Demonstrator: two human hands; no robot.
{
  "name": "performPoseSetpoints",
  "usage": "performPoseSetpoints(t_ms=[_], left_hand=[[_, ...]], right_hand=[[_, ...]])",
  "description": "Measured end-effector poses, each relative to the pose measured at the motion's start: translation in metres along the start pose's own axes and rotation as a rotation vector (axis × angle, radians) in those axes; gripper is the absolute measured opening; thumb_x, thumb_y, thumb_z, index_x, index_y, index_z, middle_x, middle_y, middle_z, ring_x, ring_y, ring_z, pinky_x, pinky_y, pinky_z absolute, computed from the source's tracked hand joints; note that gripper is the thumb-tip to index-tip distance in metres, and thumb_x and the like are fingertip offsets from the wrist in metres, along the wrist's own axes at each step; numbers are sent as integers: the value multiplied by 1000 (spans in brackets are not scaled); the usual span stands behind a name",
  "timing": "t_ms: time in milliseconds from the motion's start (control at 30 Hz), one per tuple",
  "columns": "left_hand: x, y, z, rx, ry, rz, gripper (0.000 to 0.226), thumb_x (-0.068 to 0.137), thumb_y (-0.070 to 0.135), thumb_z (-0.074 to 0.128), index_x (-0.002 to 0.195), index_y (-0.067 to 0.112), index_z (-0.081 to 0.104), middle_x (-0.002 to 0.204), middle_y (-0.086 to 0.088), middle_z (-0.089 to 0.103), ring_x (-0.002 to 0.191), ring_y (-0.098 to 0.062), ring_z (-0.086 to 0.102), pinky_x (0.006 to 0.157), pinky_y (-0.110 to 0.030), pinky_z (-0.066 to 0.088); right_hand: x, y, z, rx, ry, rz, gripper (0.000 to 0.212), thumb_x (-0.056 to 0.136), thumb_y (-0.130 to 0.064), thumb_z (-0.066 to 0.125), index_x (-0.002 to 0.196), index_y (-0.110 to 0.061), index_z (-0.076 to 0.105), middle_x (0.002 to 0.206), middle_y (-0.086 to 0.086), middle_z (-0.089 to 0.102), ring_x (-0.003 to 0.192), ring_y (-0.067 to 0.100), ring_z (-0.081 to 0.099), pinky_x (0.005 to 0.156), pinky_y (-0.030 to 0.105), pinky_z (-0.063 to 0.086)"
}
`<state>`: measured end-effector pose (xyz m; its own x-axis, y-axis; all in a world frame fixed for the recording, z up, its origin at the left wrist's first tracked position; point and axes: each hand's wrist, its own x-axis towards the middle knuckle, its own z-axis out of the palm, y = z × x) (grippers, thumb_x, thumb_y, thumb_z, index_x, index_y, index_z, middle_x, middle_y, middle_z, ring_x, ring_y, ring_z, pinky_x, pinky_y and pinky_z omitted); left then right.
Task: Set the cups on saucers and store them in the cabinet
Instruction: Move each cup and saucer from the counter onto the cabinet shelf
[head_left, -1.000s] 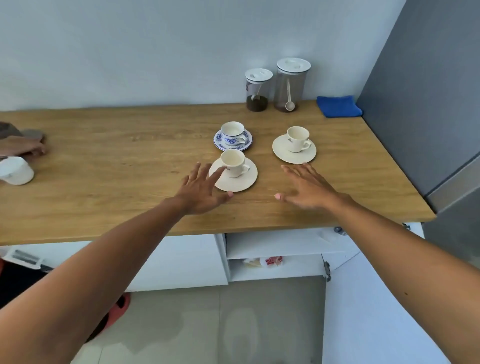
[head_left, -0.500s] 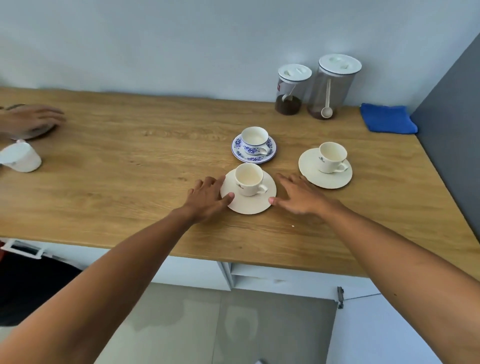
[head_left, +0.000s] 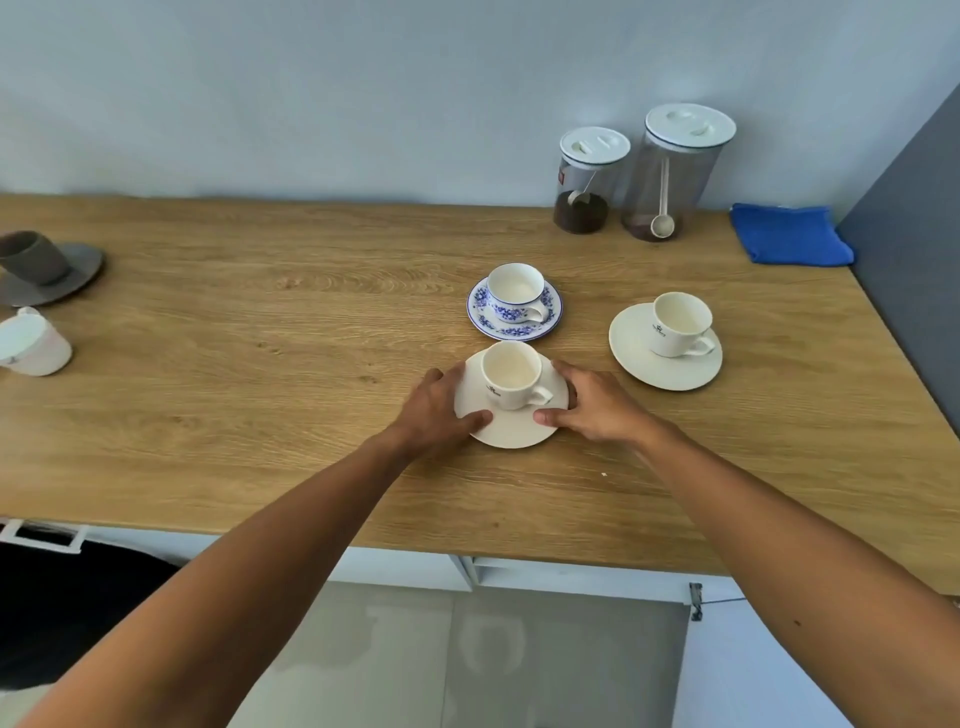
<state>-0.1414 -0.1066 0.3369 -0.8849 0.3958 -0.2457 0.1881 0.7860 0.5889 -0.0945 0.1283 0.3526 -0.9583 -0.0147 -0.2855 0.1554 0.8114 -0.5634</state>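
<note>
Clamping in from both sides, we have the left hand (head_left: 441, 410) and the right hand (head_left: 592, 410) on the near cream saucer (head_left: 511, 434). Each thumb lies on top of the rim at the front while the fingers (head_left: 453, 372) curl round the outer edge, pinching the plate between them. The cream cup (head_left: 511, 374) stands upright in the middle of that saucer, handle towards the right hand, and neither hand touches it. Our read is that the two-sided grip lets cup and plate travel level as one piece. The saucer looks flat on the bench (head_left: 260, 389), near its front edge. Just behind it the blue-patterned cup (head_left: 517, 291) sits on its blue-patterned saucer (head_left: 551, 322), and off to the right a second cream cup (head_left: 680, 325) sits on the second cream saucer (head_left: 636, 353), so three sets are paired up. Far left, a grey cup (head_left: 36, 257) sits on a grey saucer (head_left: 78, 275), and the white cup (head_left: 34, 343) in front of it looks tipped on its side, on no saucer yet. The cabinet frame (head_left: 405, 564) shows white below the bench edge, so we reckon the lift comes next: slow and flat, or the cup slides.
</note>
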Motion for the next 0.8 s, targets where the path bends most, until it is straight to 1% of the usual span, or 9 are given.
performPoseSetpoints(t_ms=[100,200,267,367,467,567,633,733,800], left_hand=[[-2,8,-5,-72,29,52,81,80,45,70,147,18,33,134,-10,54,123,-28,45,98,-30,35],[-4,17,-9,-142,68,114,75,85,23,73,147,12,34,143,-7,49,130,-23,44,99,-22,31],[-7,21,-11,-182,55,147,75,84,22,73,147,13,34,144,-4,48,129,-21,44,103,-24,33],[-12,27,-11,-215,16,170,77,84,26,74,148,17,32,142,1,47,127,-22,47,107,-39,40],[-20,32,-10,-261,-38,190,76,84,26,74,148,19,32,134,7,48,122,-20,50,103,-39,43],[-29,36,-6,-310,-75,229,74,84,24,75,146,22,35,131,7,51,116,-18,53,99,-38,47],[-40,40,-2,-345,-102,257,71,84,18,75,144,21,38,125,10,51,113,-15,53,97,-33,47],[-56,43,6,-354,-142,298,70,84,18,74,144,20,37,126,9,50,113,-15,51,96,-31,46],[-69,45,12,-367,-175,304,70,85,19,73,144,20,37,127,8,49,113,-15,50,94,-29,46]], right_hand=[[-3,5,0,168,32,48,92,76,-39,83,152,-19,36,138,1,59,125,20,55,104,32,42],[-11,8,0,325,61,84,97,75,-34,85,154,-22,31,134,-2,60,116,13,57,99,25,43],[-16,11,1,378,78,94,100,73,-35,86,155,-24,29,133,-2,61,116,12,59,104,28,44],[-27,15,0,418,100,104,105,68,-40,88,154,-27,29,128,-4,64,114,12,61,107,35,46],[-46,15,0,460,130,111,104,69,-36,89,154,-26,30,121,-4,67,110,11,63,104,34,48],[-69,14,2,503,169,116,102,70,-27,90,154,-21,32,126,-3,66,113,11,62,104,34,49],[-87,15,6,548,197,132,102,69,-24,90,154,-20,33,130,-5,64,116,10,62,104,36,49],[-117,15,14,587,217,152,103,70,-22,90,154,-19,31,139,-5,59,118,6,59,101,27,48],[-137,16,20,627,225,168,101,72,-19,88,154,-19,31,139,-4,58,112,4,59,87,17,49]])
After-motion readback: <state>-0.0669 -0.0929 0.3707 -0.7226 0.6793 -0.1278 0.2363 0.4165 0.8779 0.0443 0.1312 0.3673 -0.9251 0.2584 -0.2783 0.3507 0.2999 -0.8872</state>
